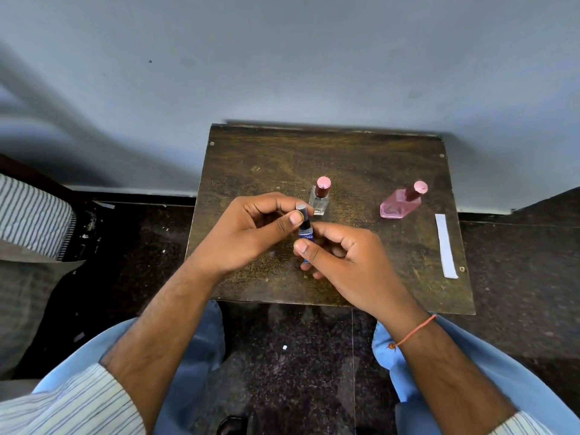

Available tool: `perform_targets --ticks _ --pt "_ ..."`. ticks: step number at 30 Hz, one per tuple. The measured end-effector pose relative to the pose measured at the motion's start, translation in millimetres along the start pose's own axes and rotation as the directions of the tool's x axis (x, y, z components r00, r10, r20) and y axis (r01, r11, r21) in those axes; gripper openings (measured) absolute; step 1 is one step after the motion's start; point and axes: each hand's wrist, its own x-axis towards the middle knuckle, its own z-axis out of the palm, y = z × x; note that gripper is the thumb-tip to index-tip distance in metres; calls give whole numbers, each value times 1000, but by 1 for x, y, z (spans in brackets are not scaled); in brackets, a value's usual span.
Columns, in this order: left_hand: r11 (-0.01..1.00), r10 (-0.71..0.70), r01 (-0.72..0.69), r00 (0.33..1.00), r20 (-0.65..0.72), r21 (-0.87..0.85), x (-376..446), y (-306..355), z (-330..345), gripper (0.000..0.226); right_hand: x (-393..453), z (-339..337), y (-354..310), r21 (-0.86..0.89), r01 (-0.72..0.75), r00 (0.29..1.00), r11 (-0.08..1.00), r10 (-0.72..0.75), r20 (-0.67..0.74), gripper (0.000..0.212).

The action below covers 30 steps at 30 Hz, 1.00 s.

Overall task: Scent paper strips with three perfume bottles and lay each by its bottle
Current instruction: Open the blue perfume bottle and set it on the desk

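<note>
Head view: the right hand (342, 255) is gripping the blue bottle (306, 235) above the tabletop (251, 158), while the left hand (251, 229) is pinching its cap (302, 211). One strip (445, 246) is lying near the pink bottle (400, 204); the clear bottle (320, 197) has none, so roughly two scentings seem left.

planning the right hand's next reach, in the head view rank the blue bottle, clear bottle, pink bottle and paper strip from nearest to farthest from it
1. blue bottle: held in the right hand, left hand on its cap.
2. clear bottle: just behind the hands, table centre.
3. pink bottle and paper strip: both off to the right, too close to call.
</note>
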Motion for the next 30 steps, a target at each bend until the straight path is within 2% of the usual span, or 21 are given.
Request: perform_targets --ticks 2,5,8,18,21,26,28,30 --pt "1000 -4 4 1000 -11 -12 -1 1 -2 22 1 1 -2 26 -15 999 1000 14 36 24" --pt "996 -36 37 999 13 -87 -3 3 -3 20 3 0 -7 164 -66 989 984 43 140 15" --pt "984 -93 97 995 33 -148 -3 5 -5 19 2 -2 -11 257 -133 975 957 78 210 16" --pt "986 -156 152 986 -56 -74 -4 5 -4 18 4 6 -9 139 -61 997 988 53 63 14" --pt "983 -172 168 983 -57 -81 -4 5 -5 18 4 3 -12 200 -117 989 973 95 115 13" --pt "976 -188 185 982 -18 -112 -4 6 -5 25 4 -2 -16 368 -258 946 893 157 284 32" --pt "976 -192 188 981 -26 -113 -4 6 -4 24 4 -2 -16 367 -258 949 894 163 270 31" --pt "979 -178 172 983 -47 -104 -4 5 -4 21 4 2 -16 322 -217 968 922 160 193 23"
